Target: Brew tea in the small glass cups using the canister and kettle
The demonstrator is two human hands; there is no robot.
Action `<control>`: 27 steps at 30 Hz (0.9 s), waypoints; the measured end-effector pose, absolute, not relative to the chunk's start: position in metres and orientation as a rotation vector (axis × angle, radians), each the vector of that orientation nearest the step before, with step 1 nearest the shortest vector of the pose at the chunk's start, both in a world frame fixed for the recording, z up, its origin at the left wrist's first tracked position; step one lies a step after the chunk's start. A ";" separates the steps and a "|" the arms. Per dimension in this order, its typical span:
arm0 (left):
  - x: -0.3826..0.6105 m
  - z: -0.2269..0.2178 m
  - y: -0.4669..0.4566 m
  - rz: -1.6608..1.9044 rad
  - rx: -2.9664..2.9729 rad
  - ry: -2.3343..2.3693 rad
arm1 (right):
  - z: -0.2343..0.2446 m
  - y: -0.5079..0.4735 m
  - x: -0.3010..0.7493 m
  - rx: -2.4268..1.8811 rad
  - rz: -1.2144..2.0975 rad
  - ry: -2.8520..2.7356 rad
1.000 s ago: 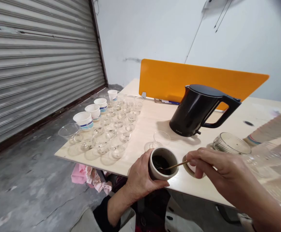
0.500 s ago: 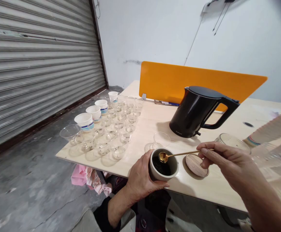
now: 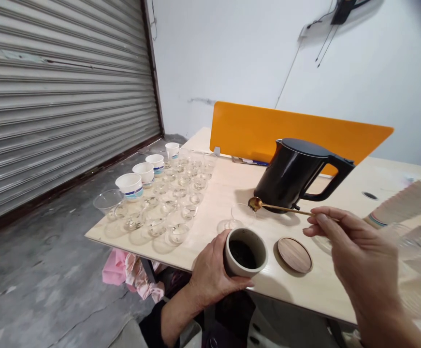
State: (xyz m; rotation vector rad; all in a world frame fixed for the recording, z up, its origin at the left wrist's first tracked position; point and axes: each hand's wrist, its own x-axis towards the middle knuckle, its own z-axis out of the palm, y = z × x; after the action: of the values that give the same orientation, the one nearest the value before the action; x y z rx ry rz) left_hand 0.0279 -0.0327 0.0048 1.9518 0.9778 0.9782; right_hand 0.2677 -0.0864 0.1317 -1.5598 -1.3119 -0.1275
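Note:
My left hand [image 3: 212,270] is wrapped round a pale ceramic canister [image 3: 231,263] with dark contents, probably loose leaves, held over the table's front edge. Between the fingertips of my right hand [image 3: 351,246] is the handle of a gold spoon [image 3: 279,209]. Its bowl carries a little dark matter and hangs in the air beyond the canister, above a clear plastic cup [image 3: 239,211]. A round wooden lid [image 3: 294,255] lies on the table between the canister and my right hand.
Rows of clear plastic cups [image 3: 155,226], several with dark bits inside, cover the table's left part. White paper cups [image 3: 129,184] line its left edge. A black kettle [image 3: 286,176] stands before an orange divider [image 3: 304,123]. Stacked paper cups [image 3: 408,203] lie at right.
The spoon has been lifted out of the canister's mouth and moved up and away, over the single clear cup. My left hand still holds the canister in about the same place.

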 end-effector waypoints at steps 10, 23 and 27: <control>0.028 0.005 -0.032 0.968 1.958 0.960 | 0.105 -0.069 0.256 -1.452 -0.444 -1.661; 0.028 0.004 -0.033 0.995 1.978 0.967 | 0.095 -0.075 0.251 -1.416 -0.387 -1.661; 0.029 0.000 -0.033 1.002 1.984 0.970 | 0.098 -0.078 0.261 -1.478 -0.301 -1.431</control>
State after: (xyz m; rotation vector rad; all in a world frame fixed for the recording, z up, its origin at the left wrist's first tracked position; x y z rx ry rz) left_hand 0.0285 -0.0327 0.0004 1.9835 0.9698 1.0021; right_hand 0.2608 -0.0775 0.0980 -1.4781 -1.4314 -0.3007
